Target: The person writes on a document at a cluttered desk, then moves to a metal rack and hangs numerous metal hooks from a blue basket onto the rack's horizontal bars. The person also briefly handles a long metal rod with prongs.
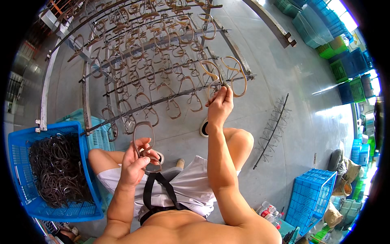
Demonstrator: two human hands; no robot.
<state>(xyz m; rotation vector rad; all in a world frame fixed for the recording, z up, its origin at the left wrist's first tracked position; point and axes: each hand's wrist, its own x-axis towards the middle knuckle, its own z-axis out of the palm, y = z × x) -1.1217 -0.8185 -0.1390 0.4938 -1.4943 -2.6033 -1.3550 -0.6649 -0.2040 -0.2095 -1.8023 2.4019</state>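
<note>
My left hand [137, 161] holds a brown eyeglass frame [144, 123] upright by its lower rim, between thumb and fingers. Up at the right end of the nearest rack rod [170, 99], my right hand [221, 103] pinches a tan eyeglass frame [210, 65]; the fingers hide the exact grip. Another tan frame [243, 76] hangs just right of that hand. Many brown frames [173, 109] hang on wires from the rods of the metal rack [227, 42] before me. At my left stands a blue plastic crate [91, 183] holding a heap of dark frames [58, 170].
A loose rod with wire hooks [271, 131] lies on the grey floor [304, 79] to the right. Near it are a blue crate [310, 198] and plastic bottles [269, 210]. Stacked crates [350, 67] line the right side. A teal crate [102, 137] sits under the rack's left end.
</note>
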